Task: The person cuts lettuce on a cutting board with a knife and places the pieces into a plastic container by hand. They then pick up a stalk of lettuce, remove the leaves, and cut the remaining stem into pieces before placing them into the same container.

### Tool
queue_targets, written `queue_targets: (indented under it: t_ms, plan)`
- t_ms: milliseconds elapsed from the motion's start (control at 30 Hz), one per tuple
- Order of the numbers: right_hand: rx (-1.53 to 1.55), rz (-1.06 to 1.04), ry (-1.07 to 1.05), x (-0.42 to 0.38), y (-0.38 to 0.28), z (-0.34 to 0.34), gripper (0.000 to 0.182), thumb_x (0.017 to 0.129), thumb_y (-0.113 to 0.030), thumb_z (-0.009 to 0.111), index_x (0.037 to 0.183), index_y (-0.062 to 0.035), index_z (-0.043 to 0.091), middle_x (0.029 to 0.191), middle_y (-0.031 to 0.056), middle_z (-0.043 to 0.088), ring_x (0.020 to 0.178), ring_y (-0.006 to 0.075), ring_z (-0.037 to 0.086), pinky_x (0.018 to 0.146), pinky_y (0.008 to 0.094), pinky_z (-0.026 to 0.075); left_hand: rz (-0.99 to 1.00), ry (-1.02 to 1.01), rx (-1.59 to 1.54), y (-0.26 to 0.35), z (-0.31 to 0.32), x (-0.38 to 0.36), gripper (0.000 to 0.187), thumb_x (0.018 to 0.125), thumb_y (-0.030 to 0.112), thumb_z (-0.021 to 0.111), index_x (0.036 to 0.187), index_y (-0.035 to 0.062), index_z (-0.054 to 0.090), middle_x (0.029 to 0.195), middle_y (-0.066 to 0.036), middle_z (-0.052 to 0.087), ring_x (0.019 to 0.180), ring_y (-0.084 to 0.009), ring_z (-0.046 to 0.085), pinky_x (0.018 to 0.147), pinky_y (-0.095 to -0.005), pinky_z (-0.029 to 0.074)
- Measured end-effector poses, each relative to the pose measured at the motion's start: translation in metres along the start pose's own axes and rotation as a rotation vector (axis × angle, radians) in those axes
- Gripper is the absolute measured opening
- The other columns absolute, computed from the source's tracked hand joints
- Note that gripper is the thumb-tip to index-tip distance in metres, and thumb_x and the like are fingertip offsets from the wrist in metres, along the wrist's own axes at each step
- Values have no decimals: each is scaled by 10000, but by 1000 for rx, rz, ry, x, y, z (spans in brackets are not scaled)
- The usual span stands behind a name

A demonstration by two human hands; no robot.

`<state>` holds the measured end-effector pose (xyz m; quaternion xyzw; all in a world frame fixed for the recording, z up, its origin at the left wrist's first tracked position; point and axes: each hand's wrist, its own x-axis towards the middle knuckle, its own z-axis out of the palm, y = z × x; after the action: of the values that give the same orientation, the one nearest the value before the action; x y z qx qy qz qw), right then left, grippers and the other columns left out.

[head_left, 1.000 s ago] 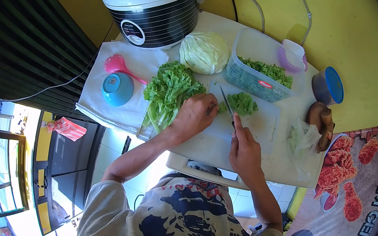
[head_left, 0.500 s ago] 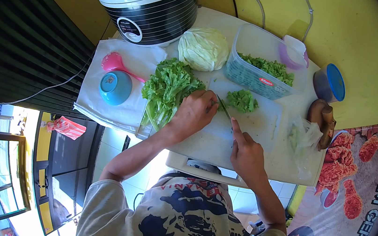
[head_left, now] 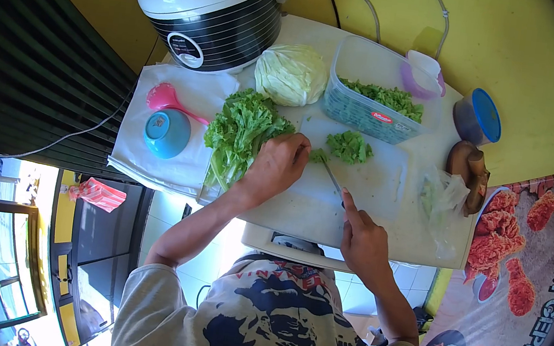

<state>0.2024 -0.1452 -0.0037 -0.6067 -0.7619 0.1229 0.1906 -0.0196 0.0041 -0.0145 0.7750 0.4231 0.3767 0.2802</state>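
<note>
My right hand point(head_left: 364, 239) is closed round the handle of a knife point(head_left: 333, 180), index finger stretched along it. The blade points up and left over a white cutting board point(head_left: 375, 188), its tip at a small cut piece of lettuce point(head_left: 319, 155). Fingers curled, my left hand point(head_left: 279, 163) presses on the right side of a leafy green lettuce bunch point(head_left: 244, 127) at the board's left. A small pile of cut lettuce point(head_left: 349, 146) lies on the board, right of the blade.
Behind the board stand a cabbage point(head_left: 291, 74) and a clear tub point(head_left: 373, 119) of cut lettuce. A rice cooker point(head_left: 208, 26), blue bowl point(head_left: 166, 133) and pink ladle point(head_left: 164, 97) are left. Right are a blue-lidded container point(head_left: 478, 117), brown object point(head_left: 469, 170) and plastic bag point(head_left: 441, 200).
The knife has tilted away from my left hand, and a small cut piece now shows by its tip. My right hand has shifted slightly right and down. The whole view has shifted a little.
</note>
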Motion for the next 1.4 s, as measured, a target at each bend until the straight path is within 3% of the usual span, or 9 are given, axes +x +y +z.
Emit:
queue_targets:
  t_ms: [100,267,467,867,1067,1200,1400]
  plan:
    - [-41,84,25,3,-2,3,703,950,-47,622,1614,-123,404,774,103,624,528,297,622,511,429,539,32,16,-2,-3,1,-1,101,936,7,665,1017,-50,684,867,-219,727,730,-332,738,672,-404,570]
    - [69,42,29,5,-19,2,713,948,-40,623,1618,-99,385,800,119,635,545,306,630,527,438,552,69,47,50,-4,1,-2,99,931,-5,665,1020,-46,681,851,-206,733,714,-324,736,668,-394,573]
    - [76,60,-19,4,-26,15,726,940,-36,626,1620,-86,375,798,129,633,540,312,629,526,444,554,-32,8,-24,-1,2,-3,130,929,-3,678,1054,-37,679,802,-178,721,686,-290,728,645,-375,571]
    - [-19,44,-20,33,-29,20,714,914,-57,640,1592,-73,416,779,150,640,532,347,641,531,460,566,-44,-3,49,-5,5,-3,373,915,-15,660,1277,-92,615,737,-172,670,651,-318,691,639,-424,551]
    - [21,54,-67,0,-21,6,675,935,-50,636,1580,-71,438,826,150,673,558,325,660,529,437,559,20,-65,84,2,-8,-8,335,929,-6,645,1255,-80,634,754,-179,685,672,-349,690,681,-448,552]
    - [150,41,119,-1,-13,9,629,973,-51,617,1577,-76,443,842,138,684,568,311,661,536,425,555,47,-109,36,12,-12,1,311,953,31,661,1252,-51,647,822,-195,701,744,-358,704,717,-458,552]
    - [43,151,278,29,-4,-5,529,992,-72,616,1514,-89,527,804,145,691,583,319,676,543,422,559,48,-141,141,12,0,21,382,956,125,730,1283,-48,635,1031,-229,682,847,-352,721,760,-445,575]
